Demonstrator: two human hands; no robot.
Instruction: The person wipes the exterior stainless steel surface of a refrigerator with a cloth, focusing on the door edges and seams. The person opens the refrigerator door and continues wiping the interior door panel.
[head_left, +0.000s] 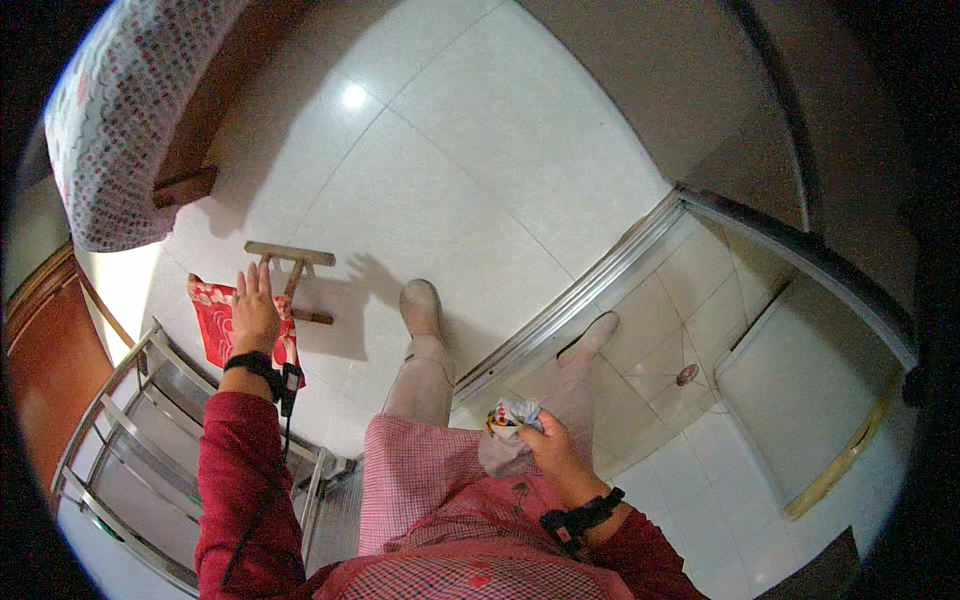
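Note:
My left hand (255, 315) reaches forward with its fingers extended and nothing seen in it. Below or against it is a piece of red printed fabric (212, 330) with pale patterns; whether the hand touches it I cannot tell. Beside the fabric stand the wooden bars of a small stool or folding frame (291, 253). Close to my lap, my right hand (559, 454) grips a crumpled whitish cloth or packet (506, 442) with a colourful print. Part of that bundle is hidden by the fingers.
A metal rack (112, 420) stands at the left, near a brown wooden panel (60, 367). A patterned cover (127, 142) hangs from furniture at upper left. A metal sliding-door track (555, 307) crosses the tiled floor (450, 202) between my feet. A floor drain (687, 375) lies at right.

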